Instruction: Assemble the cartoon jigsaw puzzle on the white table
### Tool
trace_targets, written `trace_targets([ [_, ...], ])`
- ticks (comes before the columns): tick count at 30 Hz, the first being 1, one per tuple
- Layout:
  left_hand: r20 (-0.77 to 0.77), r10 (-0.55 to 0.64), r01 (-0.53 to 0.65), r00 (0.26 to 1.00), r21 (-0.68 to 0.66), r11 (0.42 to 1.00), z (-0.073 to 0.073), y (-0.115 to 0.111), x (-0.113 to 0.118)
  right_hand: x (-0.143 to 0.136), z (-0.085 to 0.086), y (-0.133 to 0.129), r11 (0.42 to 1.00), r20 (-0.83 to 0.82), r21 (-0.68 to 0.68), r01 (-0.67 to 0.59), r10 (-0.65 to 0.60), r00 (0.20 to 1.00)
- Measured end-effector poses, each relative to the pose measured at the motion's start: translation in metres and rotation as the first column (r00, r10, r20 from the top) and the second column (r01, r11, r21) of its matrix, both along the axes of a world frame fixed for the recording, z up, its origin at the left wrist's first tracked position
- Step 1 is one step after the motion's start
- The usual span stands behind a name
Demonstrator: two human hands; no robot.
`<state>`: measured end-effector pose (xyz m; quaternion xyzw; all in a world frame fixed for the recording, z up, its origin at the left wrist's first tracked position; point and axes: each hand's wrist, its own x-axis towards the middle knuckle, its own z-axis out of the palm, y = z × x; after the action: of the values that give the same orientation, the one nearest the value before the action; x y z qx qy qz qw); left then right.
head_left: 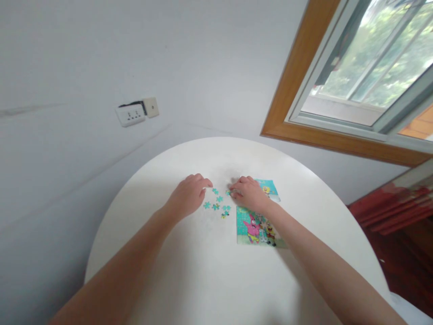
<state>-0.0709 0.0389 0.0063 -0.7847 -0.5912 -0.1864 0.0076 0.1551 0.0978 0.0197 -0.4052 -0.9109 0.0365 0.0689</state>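
Note:
Several loose teal puzzle pieces lie in a small cluster on the white round table. My left hand rests on the tabletop to the left of them, fingers bent and thumb apart, with nothing visible in it. On the other side, the fingers of my right hand curl down around one puzzle piece at their tips. Under and beside my right wrist is a partly assembled jigsaw puzzle with a pink cartoon starfish. My right forearm hides some of it.
Behind my right hand lies a teal picture sheet or puzzle section with a yellow cartoon figure. The table's far edge is close to a white wall with a power socket. A wood-framed window is at the upper right.

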Motion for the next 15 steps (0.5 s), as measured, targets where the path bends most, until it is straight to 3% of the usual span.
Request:
trace_targets([
  [5, 0.028, -0.013, 0.013, 1.0, -0.015, 1.0, 0.0, -0.001, 0.004, -0.009, 0.001, -0.002, 0.999, -0.009, -0.009, 0.035, -0.035, 0.999],
  [15, 0.057, -0.079, 0.08, 0.995, -0.012, 0.997, -0.006, -0.004, 0.018, -0.023, -0.006, 0.009, 0.993, -0.193, -0.12, -0.015, -0.009, 0.981],
])
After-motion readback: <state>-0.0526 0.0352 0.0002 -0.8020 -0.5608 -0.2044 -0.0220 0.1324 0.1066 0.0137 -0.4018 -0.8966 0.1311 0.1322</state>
